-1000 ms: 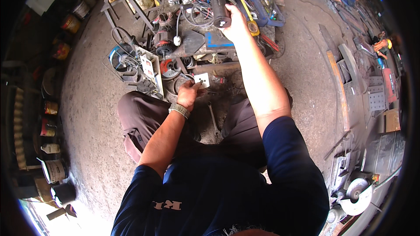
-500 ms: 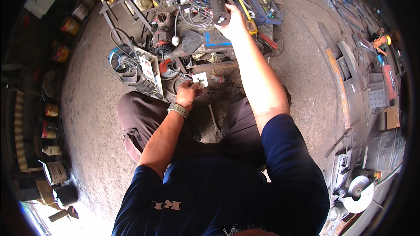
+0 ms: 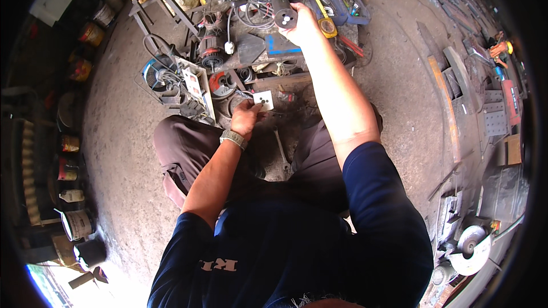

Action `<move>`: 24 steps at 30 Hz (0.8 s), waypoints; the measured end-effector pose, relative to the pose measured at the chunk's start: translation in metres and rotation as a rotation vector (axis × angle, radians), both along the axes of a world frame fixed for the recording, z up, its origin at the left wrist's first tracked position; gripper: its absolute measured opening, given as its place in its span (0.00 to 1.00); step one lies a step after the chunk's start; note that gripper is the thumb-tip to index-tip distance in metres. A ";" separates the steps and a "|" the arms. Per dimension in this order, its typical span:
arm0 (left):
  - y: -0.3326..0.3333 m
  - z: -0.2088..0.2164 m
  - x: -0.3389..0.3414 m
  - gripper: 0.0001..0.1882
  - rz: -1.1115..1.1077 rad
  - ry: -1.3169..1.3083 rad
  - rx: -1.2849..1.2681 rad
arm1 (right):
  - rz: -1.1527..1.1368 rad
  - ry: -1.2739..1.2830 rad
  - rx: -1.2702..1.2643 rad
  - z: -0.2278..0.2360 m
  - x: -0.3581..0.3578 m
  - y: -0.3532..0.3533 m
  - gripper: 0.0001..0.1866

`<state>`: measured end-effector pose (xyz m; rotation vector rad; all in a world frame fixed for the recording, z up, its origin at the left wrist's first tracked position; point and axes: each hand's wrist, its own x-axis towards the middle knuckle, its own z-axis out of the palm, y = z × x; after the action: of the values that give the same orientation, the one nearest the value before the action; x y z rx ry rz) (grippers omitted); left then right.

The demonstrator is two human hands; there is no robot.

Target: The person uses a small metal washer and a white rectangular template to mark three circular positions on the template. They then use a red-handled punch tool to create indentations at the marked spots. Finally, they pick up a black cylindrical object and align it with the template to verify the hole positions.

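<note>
My left hand pinches a small white square plate with several dark holes, held low above the ground between my knees. My right hand is stretched forward, wrapped round a black cylinder over the work table. The cylinder's flat end faces me and has round holes, some of them bright. Behind it are tangled grey cables with a white plug. A red-and-black motor part lies left of the cylinder. The fingertips under the cylinder are partly hidden.
A blue tool tray with a yellow tape measure stands right of the cylinder. An open-ended wrench lies between my legs. Left of the table sits a white-sided machine. Metal bars lie on the right floor.
The black cylinder has dropped slightly toward me and turned a little, its holed end showing more. The white plate is still in my left hand, barely shifted.
</note>
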<state>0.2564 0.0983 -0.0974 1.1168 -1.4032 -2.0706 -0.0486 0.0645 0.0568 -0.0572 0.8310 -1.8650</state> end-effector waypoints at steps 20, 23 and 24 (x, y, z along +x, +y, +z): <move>0.006 0.145 -0.051 0.35 -0.259 -0.178 -1.287 | -0.035 0.025 -0.025 -0.004 0.001 -0.003 0.09; -0.003 0.166 -0.065 0.40 -0.319 -0.315 -1.469 | -0.032 0.030 -0.037 -0.003 0.009 -0.003 0.10; -0.006 0.171 -0.072 0.40 -0.308 -0.333 -1.516 | -0.034 0.038 -0.065 -0.005 0.004 -0.006 0.10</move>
<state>0.1843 0.0923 0.0736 0.5109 -2.5872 -0.4022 -0.0442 0.0580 0.0522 -0.1204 0.8014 -1.9284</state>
